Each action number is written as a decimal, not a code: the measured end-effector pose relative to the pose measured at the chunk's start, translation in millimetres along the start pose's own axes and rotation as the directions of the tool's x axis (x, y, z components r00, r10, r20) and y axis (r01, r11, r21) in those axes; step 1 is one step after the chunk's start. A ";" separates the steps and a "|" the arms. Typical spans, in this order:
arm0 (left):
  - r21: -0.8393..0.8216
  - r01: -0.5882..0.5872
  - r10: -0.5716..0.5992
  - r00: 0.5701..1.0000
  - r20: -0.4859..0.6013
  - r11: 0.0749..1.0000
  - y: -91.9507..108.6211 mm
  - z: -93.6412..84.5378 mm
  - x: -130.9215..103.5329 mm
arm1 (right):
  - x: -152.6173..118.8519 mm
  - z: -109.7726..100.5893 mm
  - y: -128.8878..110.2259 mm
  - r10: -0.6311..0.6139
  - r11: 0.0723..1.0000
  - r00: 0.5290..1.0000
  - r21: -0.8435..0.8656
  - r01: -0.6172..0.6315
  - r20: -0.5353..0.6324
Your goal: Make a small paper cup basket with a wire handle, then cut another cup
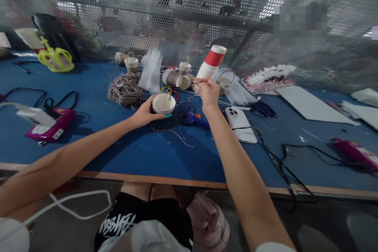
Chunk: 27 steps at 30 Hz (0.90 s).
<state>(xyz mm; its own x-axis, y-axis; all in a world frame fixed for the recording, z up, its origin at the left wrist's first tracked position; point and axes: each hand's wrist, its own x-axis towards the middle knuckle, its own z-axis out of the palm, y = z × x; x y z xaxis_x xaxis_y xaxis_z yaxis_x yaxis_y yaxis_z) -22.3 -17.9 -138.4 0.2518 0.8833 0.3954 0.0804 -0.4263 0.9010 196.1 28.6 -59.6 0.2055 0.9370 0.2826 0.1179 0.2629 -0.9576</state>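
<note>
My left hand (145, 113) grips a small white paper cup (164, 104) from its left side, with its open mouth facing up. A piece of brown cord stands up at the cup's far rim, and a loose cord end (180, 138) trails on the table below it. Farther right, my right hand (209, 91) is closed in a pinch; what its fingertips hold is too small to make out. Just beyond it stands a leaning stack of paper cups (211, 65). Between my hands lies a blue glue gun (197, 120) with an orange trigger.
A coil of brown cord (125, 89) lies behind my left hand. Several cord-wrapped cups, one a small basket (225, 82), stand at the back. A white phone (241, 125) and cables lie right; a purple power strip (51, 125) and yellow crown (56, 59) lie left.
</note>
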 end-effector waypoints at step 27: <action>-0.206 0.050 -0.034 0.996 0.079 0.977 -15.2 -38.8 14.0 | -26.9 13.4 -8.8 -0.061 0.988 0.843 0.154 -0.026 0.534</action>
<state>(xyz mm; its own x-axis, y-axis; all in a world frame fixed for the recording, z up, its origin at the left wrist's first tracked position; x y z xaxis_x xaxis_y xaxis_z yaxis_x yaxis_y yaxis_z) -57.4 8.6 -139.7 0.3241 0.8792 0.3492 -0.1078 -0.3324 0.9370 176.6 4.1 -59.5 -0.3529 0.8970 0.2662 -0.0383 0.2705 -0.9620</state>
